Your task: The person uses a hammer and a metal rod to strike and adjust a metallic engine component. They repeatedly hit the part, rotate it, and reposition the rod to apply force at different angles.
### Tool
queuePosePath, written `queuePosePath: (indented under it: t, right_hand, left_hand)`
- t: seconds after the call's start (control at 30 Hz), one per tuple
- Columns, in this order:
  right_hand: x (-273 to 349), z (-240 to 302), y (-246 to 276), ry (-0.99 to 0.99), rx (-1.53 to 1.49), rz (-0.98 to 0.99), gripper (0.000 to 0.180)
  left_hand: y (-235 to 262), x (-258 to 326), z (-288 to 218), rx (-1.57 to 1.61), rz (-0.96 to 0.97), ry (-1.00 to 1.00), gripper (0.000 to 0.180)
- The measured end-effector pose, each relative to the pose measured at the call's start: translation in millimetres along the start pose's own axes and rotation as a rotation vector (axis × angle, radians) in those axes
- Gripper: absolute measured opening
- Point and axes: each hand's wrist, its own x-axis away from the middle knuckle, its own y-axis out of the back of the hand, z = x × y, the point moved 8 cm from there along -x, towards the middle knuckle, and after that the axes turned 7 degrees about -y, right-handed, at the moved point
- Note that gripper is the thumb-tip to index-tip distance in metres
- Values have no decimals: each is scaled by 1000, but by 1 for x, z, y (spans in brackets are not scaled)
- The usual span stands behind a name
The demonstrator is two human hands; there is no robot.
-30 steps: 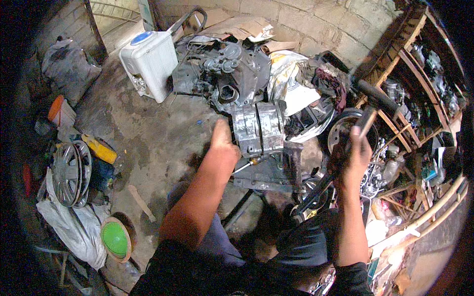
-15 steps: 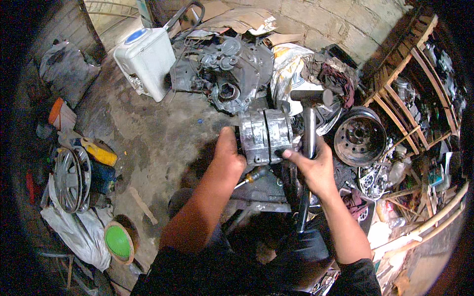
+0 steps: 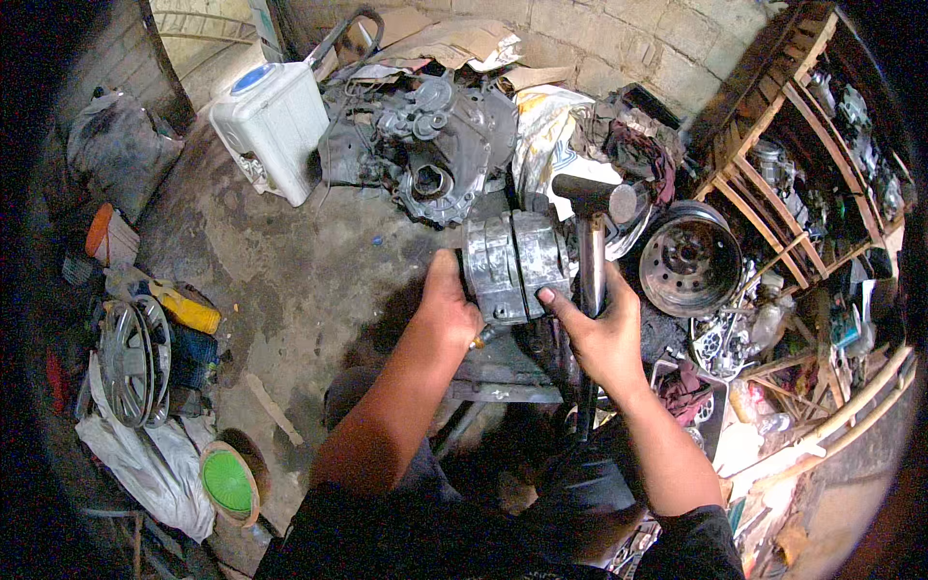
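A round grey metal housing (image 3: 514, 268), like an alternator body, is gripped on its left side by my closed left hand (image 3: 448, 307). A dark gap runs around its middle. My right hand (image 3: 611, 331) is closed around the handle of a hammer (image 3: 591, 275), and its thumb tip presses against the housing's right side. The hammer stands nearly upright, its dark head (image 3: 594, 198) above the hand and the handle's end below it. Fingers of both hands are partly hidden behind what they hold. Under the housing, a screwdriver (image 3: 480, 338) with an amber handle is mostly hidden.
A large gearbox casing (image 3: 411, 145) and a white jug (image 3: 271, 130) stand on the floor ahead. A steel wheel rim (image 3: 689, 259), rags and a wooden rack (image 3: 764, 184) of parts are at right. Hubcaps (image 3: 135, 362) and a green-lined bowl (image 3: 230, 481) sit at left.
The view has shifted slightly. The housing has tilted a little, and the screwdriver beneath is more covered. Both hands keep their hold, with the hammer still in the right.
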Motion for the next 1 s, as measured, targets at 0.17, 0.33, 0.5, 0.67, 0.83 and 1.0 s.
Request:
queuePosePath:
  t: [0.17,0.33,0.5,0.67,0.83,1.0]
  right_hand:
    - [2,0,3,41,-29,-36,40]
    - [3,-1,5,-51,-84,-11,34]
    - [5,4,5,6,-122,-72,30]
    - [2,-1,4,-44,-133,-67,32]
    - [0,-5,4,-72,-145,-72,31]
    - [-1,-11,6,-156,-146,-44,29]
  left_hand:
    - [10,-4,2,57,5,23,54]
    - [-9,12,-14,-252,149,-120,46]
    - [4,-6,1,142,216,80,43]
    - [-3,5,-7,26,105,21,46]
    - [-1,7,-6,46,76,42,43]
    - [-7,10,-7,21,164,6,39]
